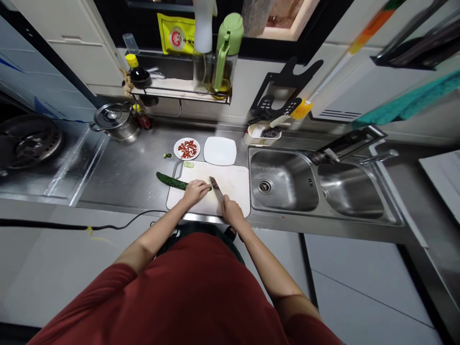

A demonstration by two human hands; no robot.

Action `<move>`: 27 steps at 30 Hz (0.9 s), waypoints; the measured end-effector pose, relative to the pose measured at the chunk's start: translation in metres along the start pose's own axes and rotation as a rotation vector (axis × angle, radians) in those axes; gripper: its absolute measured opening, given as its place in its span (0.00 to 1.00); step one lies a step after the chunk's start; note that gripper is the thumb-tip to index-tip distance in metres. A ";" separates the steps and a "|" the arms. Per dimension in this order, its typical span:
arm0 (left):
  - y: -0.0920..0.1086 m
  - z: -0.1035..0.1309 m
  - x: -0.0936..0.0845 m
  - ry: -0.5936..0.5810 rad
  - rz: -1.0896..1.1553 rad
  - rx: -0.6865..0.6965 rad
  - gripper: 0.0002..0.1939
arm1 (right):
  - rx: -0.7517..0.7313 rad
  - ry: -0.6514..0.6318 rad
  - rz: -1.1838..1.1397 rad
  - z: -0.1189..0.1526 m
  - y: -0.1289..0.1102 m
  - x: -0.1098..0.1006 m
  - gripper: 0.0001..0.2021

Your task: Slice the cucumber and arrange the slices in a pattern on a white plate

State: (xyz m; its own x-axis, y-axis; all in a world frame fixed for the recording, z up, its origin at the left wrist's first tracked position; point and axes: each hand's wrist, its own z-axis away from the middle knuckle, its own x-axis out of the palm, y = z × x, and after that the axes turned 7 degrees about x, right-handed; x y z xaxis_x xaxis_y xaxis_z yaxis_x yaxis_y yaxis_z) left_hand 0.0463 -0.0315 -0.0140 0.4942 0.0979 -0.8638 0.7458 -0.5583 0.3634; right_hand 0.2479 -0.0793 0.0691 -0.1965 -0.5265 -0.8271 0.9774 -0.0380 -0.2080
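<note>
My left hand (196, 191) is closed over the right part of a long green cucumber (171, 181), whose left end sticks out past the cutting board. In my right hand (232, 211) is the handle of a kitchen knife (216, 189). Its blade lies just right of the cucumber's cut end, over the white cutting board (235, 184); whether it touches the cucumber I cannot tell. A few cucumber slices (189, 165) rest at the board's upper left. Beyond the board are a plate of chopped red pieces (197, 154) and a bare white square plate (220, 151).
To the right is a double steel sink (283, 179) with a faucet (348, 143). A lidded pot (117, 122) stands at the back left, near a gas burner (28, 139). Small cucumber ends (167, 155) lie on the counter. A wall shelf (179, 91) holds bottles.
</note>
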 end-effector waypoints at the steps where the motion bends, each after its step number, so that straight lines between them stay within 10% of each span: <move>1: 0.000 0.000 0.000 -0.005 -0.002 0.001 0.14 | 0.001 -0.004 0.003 0.000 0.000 0.001 0.12; 27: 0.002 -0.001 0.001 -0.053 -0.009 -0.014 0.15 | -0.005 -0.041 -0.001 0.006 -0.004 0.006 0.11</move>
State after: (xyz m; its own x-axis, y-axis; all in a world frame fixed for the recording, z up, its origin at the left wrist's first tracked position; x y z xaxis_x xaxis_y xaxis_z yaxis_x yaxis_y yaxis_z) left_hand 0.0483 -0.0313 -0.0136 0.4634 0.0585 -0.8842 0.7563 -0.5462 0.3602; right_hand 0.2433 -0.0878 0.0679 -0.1941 -0.5608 -0.8049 0.9768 -0.0348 -0.2113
